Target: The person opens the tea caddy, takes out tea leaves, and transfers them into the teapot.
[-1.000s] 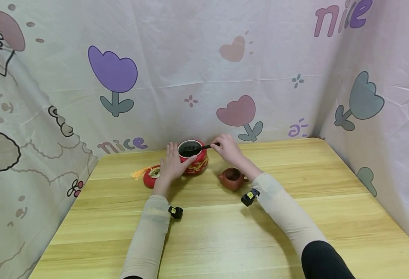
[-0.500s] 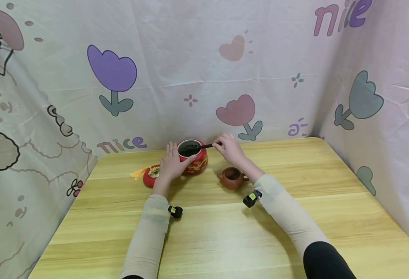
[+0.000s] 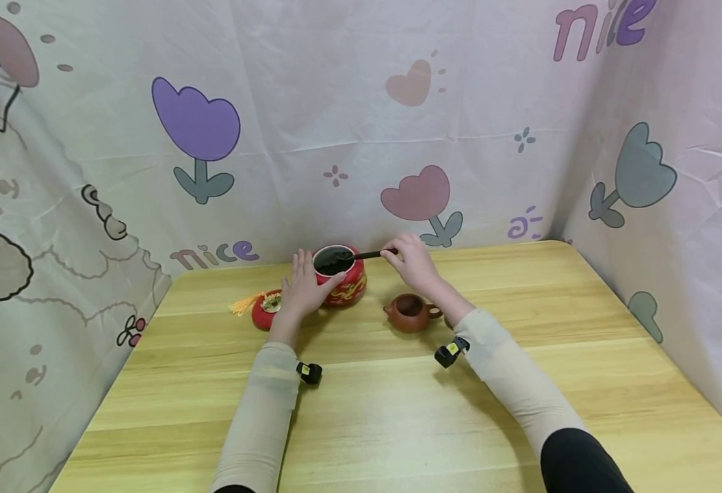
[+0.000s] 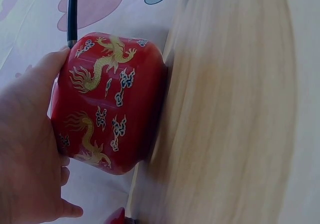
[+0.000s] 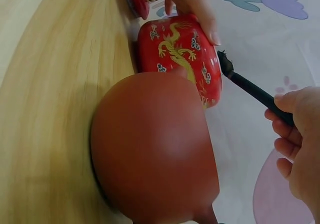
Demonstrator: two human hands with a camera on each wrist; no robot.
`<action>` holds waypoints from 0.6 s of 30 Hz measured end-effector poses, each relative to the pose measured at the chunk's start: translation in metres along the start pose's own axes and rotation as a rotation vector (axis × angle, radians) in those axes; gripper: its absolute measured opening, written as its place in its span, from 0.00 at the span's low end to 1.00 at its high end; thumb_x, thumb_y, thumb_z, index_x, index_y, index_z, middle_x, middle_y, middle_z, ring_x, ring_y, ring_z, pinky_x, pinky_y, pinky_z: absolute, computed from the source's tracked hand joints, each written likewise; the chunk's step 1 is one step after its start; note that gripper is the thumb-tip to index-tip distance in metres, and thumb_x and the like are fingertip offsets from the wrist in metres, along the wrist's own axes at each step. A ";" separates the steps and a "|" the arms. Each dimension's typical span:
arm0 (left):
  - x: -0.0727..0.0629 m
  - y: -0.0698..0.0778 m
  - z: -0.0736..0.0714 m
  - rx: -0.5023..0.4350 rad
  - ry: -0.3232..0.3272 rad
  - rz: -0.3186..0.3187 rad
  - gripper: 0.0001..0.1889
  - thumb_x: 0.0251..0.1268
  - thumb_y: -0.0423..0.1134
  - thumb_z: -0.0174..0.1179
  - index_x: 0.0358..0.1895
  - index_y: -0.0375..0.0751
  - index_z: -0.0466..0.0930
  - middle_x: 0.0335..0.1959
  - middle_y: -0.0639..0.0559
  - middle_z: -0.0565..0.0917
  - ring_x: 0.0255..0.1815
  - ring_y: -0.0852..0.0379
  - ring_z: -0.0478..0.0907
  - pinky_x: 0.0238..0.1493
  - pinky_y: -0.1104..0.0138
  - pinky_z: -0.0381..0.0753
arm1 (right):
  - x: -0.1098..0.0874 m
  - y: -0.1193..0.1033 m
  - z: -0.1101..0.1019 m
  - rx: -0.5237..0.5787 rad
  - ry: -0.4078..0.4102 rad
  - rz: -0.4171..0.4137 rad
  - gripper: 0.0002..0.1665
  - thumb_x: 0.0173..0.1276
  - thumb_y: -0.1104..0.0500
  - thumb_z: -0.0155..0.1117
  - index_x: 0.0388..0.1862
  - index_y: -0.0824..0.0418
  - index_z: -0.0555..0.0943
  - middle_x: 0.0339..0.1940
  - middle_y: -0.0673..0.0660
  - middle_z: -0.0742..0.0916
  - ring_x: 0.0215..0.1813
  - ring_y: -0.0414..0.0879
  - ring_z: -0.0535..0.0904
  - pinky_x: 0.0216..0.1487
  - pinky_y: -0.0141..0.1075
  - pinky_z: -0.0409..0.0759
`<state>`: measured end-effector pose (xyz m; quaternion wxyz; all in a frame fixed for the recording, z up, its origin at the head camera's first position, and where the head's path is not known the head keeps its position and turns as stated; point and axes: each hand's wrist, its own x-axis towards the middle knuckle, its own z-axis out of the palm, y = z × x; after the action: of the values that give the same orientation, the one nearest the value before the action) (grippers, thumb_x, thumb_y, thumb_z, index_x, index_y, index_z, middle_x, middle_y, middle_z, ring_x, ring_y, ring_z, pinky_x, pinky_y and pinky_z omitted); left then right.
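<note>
Nearest, a pale wood-grain worktop (image 3: 367, 431), crossed by two forearms in beige sleeves (image 3: 259, 418), each with a small black camera (image 3: 309, 373) at the wrist. Farther in, right of centre, a reddish-brown teapot (image 3: 406, 323), upright, with spout toward the left and handle toward the right; just beside the handle, a small brown object (image 3: 449, 321), mostly hidden by the right wrist and not identifiable. At left, about level with the teapot, a red lid-shaped piece (image 3: 262, 318) with an orange tassel (image 3: 245, 305), partly behind the left wrist. Beyond, the left hand (image 3: 304, 291), with straight fingers along the left side of a red jar (image 3: 348, 291) and thumb extended across its front, near the rim. For the jar, an upright stance near the worktop's far edge, with gold dragons and a white-rimmed mouth. To its right, the right hand (image 3: 415, 263), pinching the handle of a black scoop (image 3: 369, 255); at the jar's mouth, the scoop's head, with dark matter upon it. Rearmost, a pale backdrop (image 3: 311, 89) printed with flowers and lettering.
</note>
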<state>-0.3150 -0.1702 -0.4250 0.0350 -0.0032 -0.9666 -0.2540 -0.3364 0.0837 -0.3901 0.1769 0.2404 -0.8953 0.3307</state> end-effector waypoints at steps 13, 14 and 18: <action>0.000 0.001 -0.001 -0.016 -0.017 -0.006 0.62 0.52 0.83 0.42 0.79 0.40 0.36 0.81 0.43 0.34 0.82 0.45 0.30 0.73 0.33 0.40 | -0.012 0.009 -0.014 0.038 0.070 -0.027 0.12 0.70 0.56 0.62 0.40 0.64 0.85 0.43 0.60 0.86 0.51 0.56 0.74 0.55 0.49 0.70; 0.000 0.001 -0.001 -0.015 -0.015 -0.004 0.62 0.52 0.83 0.42 0.79 0.39 0.36 0.81 0.43 0.35 0.82 0.45 0.30 0.73 0.33 0.41 | -0.013 0.009 -0.016 0.040 0.073 -0.028 0.12 0.70 0.56 0.62 0.40 0.64 0.85 0.43 0.60 0.86 0.51 0.56 0.74 0.55 0.49 0.70; -0.001 0.001 -0.001 -0.006 -0.008 -0.001 0.63 0.51 0.84 0.41 0.79 0.39 0.37 0.81 0.42 0.36 0.82 0.44 0.32 0.73 0.33 0.42 | -0.019 0.010 -0.023 0.047 0.085 -0.030 0.11 0.70 0.56 0.62 0.40 0.64 0.85 0.42 0.61 0.86 0.49 0.56 0.74 0.54 0.50 0.70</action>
<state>-0.3140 -0.1698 -0.4232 0.0309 -0.0038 -0.9659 -0.2571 -0.3226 0.1124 -0.3879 0.2137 0.2435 -0.8753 0.3590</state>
